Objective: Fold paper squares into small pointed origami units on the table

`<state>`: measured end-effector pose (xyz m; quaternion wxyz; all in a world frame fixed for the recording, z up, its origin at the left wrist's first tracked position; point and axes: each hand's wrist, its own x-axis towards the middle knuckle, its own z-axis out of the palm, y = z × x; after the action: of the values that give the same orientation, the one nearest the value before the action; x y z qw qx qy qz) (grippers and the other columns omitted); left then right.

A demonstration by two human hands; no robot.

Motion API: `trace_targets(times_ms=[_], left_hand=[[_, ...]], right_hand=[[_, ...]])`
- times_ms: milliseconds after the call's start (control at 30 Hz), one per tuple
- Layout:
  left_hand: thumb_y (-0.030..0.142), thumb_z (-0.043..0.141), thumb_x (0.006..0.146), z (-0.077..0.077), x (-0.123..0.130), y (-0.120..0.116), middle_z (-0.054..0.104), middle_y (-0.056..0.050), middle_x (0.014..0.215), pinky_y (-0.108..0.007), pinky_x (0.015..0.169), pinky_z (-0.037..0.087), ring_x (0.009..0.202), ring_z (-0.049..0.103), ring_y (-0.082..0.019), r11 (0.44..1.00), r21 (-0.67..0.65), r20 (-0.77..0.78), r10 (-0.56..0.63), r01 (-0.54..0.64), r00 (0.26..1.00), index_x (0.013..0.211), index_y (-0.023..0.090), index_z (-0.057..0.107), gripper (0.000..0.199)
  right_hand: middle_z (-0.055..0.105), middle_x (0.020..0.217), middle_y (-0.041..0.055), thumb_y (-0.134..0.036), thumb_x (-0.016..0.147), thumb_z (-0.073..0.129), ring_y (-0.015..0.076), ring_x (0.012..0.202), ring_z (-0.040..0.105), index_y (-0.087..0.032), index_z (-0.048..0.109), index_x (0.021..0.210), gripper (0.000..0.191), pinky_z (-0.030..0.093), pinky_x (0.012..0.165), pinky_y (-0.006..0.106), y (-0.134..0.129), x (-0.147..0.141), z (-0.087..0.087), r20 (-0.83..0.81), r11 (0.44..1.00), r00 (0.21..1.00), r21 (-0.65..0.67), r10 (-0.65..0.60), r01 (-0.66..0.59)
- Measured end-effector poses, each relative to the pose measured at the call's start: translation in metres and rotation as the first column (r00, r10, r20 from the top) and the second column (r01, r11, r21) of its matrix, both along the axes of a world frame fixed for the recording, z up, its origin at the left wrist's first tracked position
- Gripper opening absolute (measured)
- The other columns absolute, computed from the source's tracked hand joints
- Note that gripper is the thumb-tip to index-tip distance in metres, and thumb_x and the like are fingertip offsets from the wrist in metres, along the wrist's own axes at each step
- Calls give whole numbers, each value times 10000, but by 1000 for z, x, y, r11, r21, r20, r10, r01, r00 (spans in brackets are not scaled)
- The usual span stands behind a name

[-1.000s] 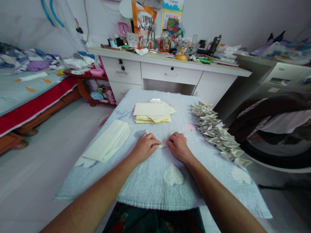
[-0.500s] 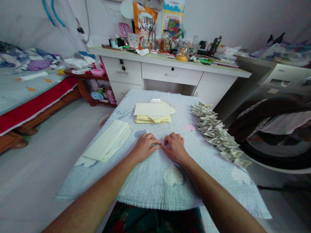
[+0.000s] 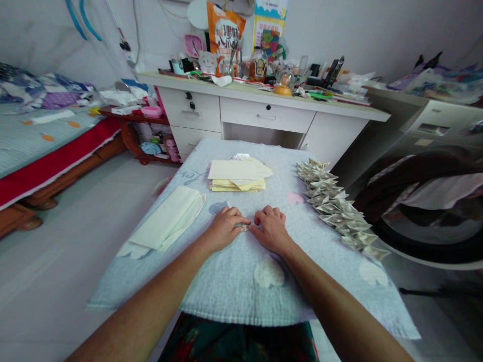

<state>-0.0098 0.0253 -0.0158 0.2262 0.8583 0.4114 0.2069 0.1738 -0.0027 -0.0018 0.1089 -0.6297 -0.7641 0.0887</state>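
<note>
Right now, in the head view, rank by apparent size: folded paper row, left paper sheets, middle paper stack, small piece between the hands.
1. Folded paper row
2. Left paper sheets and middle paper stack: too alike to rank, sheets nearer the camera
3. Small piece, partly hidden by left hand and right hand

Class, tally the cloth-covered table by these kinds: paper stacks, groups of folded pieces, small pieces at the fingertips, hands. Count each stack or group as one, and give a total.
Paper stacks: 2 (far stack, left stack)
Groups of folded pieces: 1
Small pale piece at the fingertips: 1
Hands: 2 (left hand, right hand)
Total: 6
</note>
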Motion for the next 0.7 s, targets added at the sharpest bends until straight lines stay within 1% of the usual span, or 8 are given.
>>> trace_targets(times_ms=[133,267,400,433,500,567,600,700], left_hand=[[179,579,830,0,0,-1,580,-42,955,-365,893,404,951,503,-202,1000,-1,1,-1,1,1000,1066,264,704,280],[163,573,821,1,0,-1,582,-43,956,-371,898,399,953,505,-206,1000,-1,-4,-2,2,1000,1048,261,705,280],[150,572,809,2,0,-2,602,-44,975,-375,897,400,957,520,-210,1000,2,9,-2,2,1000,1039,234,679,267],[145,574,803,1,0,-3,608,-44,987,-376,898,402,959,524,-210,1000,4,23,5,-5,1000,1051,225,660,274],[143,581,793,0,1,-3,615,-46,1015,-377,899,410,971,529,-209,999,16,59,27,-28,998,1095,209,612,311],[152,589,785,-2,0,-3,609,-50,1046,-384,915,414,1006,520,-213,998,36,82,48,-51,995,1129,201,576,347],[158,592,783,-3,0,-3,603,-51,1060,-389,925,413,1025,511,-216,997,48,83,52,-56,995,1126,200,575,346],[168,595,777,-3,0,-5,587,-52,1061,-399,941,412,1038,493,-221,996,68,57,57,-61,997,1053,194,609,278]], right_hand=[[533,989,55,-387,847,602,234,964,427,-238,637,883,157,284,810,367,3,5,1,-62,999,998,-40,10,-12],[540,998,52,-320,854,597,227,969,425,-242,649,895,102,282,803,359,5,9,1,-98,998,995,-60,22,-28],[548,990,51,-254,893,527,210,952,431,-234,655,903,129,279,809,356,4,12,1,-116,997,992,-54,45,-52],[547,984,53,-267,901,518,209,948,432,-230,653,905,140,279,812,356,4,12,0,-120,997,992,-45,49,-55],[541,969,57,-347,897,537,215,947,430,-218,646,897,169,278,816,360,3,11,-2,-124,998,991,-21,53,-56],[534,959,57,-425,858,589,225,952,424,-211,637,887,221,277,817,362,2,10,-4,-125,999,991,7,54,-54],[532,957,55,-435,837,616,227,956,421,-209,632,882,230,276,817,361,1,10,-5,-124,998,991,19,57,-55],[527,953,42,-386,809,660,220,954,422,-209,619,875,193,275,818,352,1,9,-7,-132,996,988,38,81,-77]])
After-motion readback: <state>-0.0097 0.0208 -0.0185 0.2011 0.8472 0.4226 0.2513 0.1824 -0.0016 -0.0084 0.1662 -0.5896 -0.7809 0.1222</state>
